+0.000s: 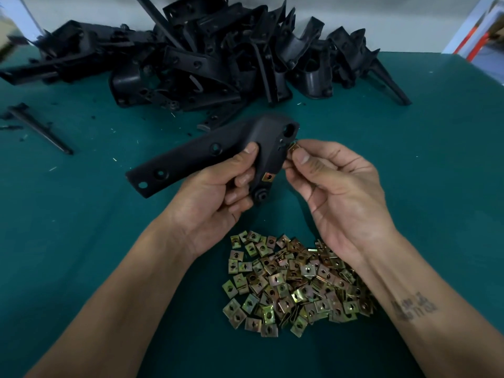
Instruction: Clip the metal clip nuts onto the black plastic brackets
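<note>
My left hand (218, 192) grips a black plastic bracket (196, 156) above the table, thumb on its top face and fingers curled round its bent end. One brass-coloured clip nut (268, 177) sits clipped on the bracket's edge near my fingers. My right hand (335, 186) pinches another clip nut (293, 147) between thumb and forefinger, right against the bracket's right edge below a large round hole. A heap of loose clip nuts (289, 282) lies on the green mat in front of me, between my forearms.
A big pile of black brackets (207, 55) fills the back of the green table (81, 214). A loose thin black strip (41, 129) and plastic crumbs lie at the far left. The table's right edge runs past a white and orange structure (477, 31).
</note>
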`<action>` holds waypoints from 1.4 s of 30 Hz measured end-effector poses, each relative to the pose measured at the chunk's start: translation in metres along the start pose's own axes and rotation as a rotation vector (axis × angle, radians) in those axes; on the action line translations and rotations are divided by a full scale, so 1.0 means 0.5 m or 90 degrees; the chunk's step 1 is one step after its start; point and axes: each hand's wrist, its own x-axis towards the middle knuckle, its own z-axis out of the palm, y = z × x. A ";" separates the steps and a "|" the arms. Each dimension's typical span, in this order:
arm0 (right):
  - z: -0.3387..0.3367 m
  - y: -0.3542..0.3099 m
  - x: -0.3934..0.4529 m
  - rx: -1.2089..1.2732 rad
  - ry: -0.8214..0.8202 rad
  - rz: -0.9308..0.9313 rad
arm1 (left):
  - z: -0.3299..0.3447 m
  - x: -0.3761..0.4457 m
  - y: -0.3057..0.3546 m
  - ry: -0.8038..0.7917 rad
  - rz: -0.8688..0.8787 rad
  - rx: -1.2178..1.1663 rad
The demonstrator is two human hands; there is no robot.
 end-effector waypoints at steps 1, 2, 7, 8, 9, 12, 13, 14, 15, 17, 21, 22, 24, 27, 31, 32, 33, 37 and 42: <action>0.002 -0.001 -0.001 -0.027 -0.004 -0.023 | 0.000 -0.001 0.001 0.002 -0.001 0.003; 0.003 -0.002 -0.002 -0.057 -0.006 -0.048 | 0.000 -0.001 0.000 0.002 -0.002 0.005; 0.003 -0.010 0.001 -0.154 0.001 -0.114 | 0.002 -0.003 0.000 0.000 -0.008 0.013; 0.003 -0.011 0.000 -0.152 -0.002 -0.110 | 0.003 -0.004 0.000 0.001 -0.010 0.009; 0.003 -0.011 0.000 -0.149 -0.006 -0.104 | 0.004 -0.004 0.001 0.003 -0.011 0.005; 0.004 -0.008 -0.001 -0.147 -0.014 -0.091 | 0.004 -0.005 0.003 0.007 -0.015 0.001; 0.004 -0.007 -0.001 -0.143 -0.018 -0.092 | 0.004 -0.006 0.003 0.006 -0.016 0.002; 0.005 -0.007 -0.002 -0.139 -0.023 -0.094 | 0.003 -0.005 0.003 0.006 -0.017 0.005; 0.005 -0.008 -0.002 -0.139 -0.027 -0.098 | 0.003 -0.005 0.002 0.007 -0.018 0.008; 0.004 -0.010 -0.003 -0.160 -0.034 -0.117 | 0.001 -0.005 0.002 0.011 -0.016 0.017; -0.001 -0.013 -0.002 -0.191 -0.051 -0.136 | 0.000 -0.005 0.001 0.014 -0.017 0.032; -0.002 -0.015 -0.003 -0.188 -0.066 -0.124 | 0.000 -0.005 0.000 0.011 -0.020 0.033; -0.006 -0.022 -0.003 -0.181 -0.114 -0.086 | 0.001 -0.005 -0.001 0.001 -0.029 0.027; -0.015 -0.034 -0.004 -0.131 -0.188 -0.036 | 0.003 -0.007 0.000 -0.022 -0.038 -0.004; -0.014 -0.033 -0.006 -0.087 -0.190 -0.014 | 0.002 -0.007 0.002 -0.033 -0.031 -0.032; -0.012 -0.031 -0.006 -0.088 -0.181 -0.007 | 0.002 -0.006 0.002 -0.038 -0.031 -0.046; -0.011 -0.029 -0.006 -0.091 -0.179 -0.001 | 0.002 -0.006 0.001 -0.041 -0.031 -0.060; -0.010 -0.026 -0.007 -0.111 -0.183 -0.005 | 0.002 -0.004 0.000 -0.032 -0.033 -0.060; -0.016 -0.025 -0.005 -0.323 -0.160 -0.100 | 0.003 -0.002 -0.004 0.014 0.014 -0.027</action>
